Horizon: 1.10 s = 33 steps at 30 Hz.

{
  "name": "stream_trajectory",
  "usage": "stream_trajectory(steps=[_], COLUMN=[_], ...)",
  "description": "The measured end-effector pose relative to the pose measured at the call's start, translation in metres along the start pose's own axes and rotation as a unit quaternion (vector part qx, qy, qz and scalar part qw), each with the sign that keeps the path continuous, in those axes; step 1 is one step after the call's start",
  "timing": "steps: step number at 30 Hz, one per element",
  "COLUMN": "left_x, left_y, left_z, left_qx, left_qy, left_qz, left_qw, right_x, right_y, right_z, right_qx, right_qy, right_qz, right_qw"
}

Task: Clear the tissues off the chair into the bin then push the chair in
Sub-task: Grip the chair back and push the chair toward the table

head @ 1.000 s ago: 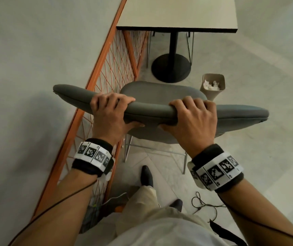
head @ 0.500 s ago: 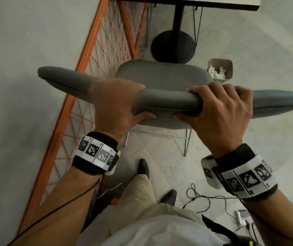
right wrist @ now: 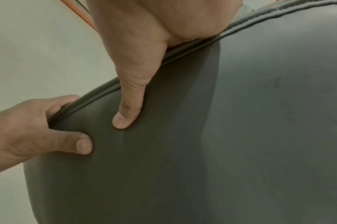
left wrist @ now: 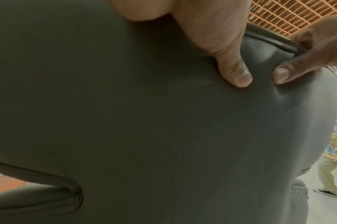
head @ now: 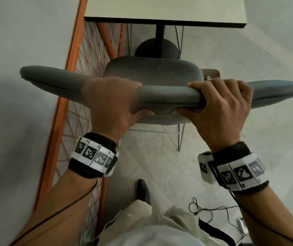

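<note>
A grey padded chair (head: pixel 152 73) stands in front of me, its seat bare and its front edge close to the table's black base (head: pixel 157 49). My left hand (head: pixel 112 103) and right hand (head: pixel 220 107) both grip the top of the chair's backrest (head: pixel 168 94), fingers over the front, thumbs pressed into the back. The wrist views show those thumbs on the grey backrest (left wrist: pixel 144 121) and backrest (right wrist: pixel 240 121). The brown bin (head: pixel 211 73) stands right of the seat, mostly hidden behind my right hand; a scrap of white tissue (head: pixel 208 78) shows in it.
A white table (head: pixel 165 13) with a black pedestal stands ahead. An orange mesh railing (head: pixel 87 71) and a pale wall run along the left. My shoe (head: pixel 143 189) and a loose cable (head: pixel 206 209) lie on the tiled floor behind the chair. Another person stands far off in the left wrist view.
The chair has moved forward towards the table, its seat now near the pedestal base. The bin has slid out of sight behind my right hand. Both hands keep their grip.
</note>
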<state>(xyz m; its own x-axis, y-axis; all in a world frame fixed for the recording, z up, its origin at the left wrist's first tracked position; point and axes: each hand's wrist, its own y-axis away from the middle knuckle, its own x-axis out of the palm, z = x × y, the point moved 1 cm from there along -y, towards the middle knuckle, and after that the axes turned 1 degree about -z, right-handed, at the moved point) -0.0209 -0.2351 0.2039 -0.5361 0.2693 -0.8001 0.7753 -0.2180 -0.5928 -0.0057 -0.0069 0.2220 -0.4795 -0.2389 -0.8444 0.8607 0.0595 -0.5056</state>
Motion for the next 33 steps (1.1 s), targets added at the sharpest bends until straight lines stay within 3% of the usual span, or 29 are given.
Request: stream_trajectory(steps=[18, 33], left_x=[0.114, 0.188], left_y=[-0.163, -0.268], left_z=[0.064, 0.080], left_qx=[0.004, -0.026], left_qy=[0.012, 0.004], left_qz=[0.002, -0.001], left_qw=[1.000, 1.000], right_x=[0.099, 0.156], right_y=[-0.175, -0.292], right_z=[-0.041, -0.088], right_qx=[0.002, -0.013], right_qy=[0.006, -0.012], right_qz=[-0.020, -0.016], right_qw=[1.000, 1.000])
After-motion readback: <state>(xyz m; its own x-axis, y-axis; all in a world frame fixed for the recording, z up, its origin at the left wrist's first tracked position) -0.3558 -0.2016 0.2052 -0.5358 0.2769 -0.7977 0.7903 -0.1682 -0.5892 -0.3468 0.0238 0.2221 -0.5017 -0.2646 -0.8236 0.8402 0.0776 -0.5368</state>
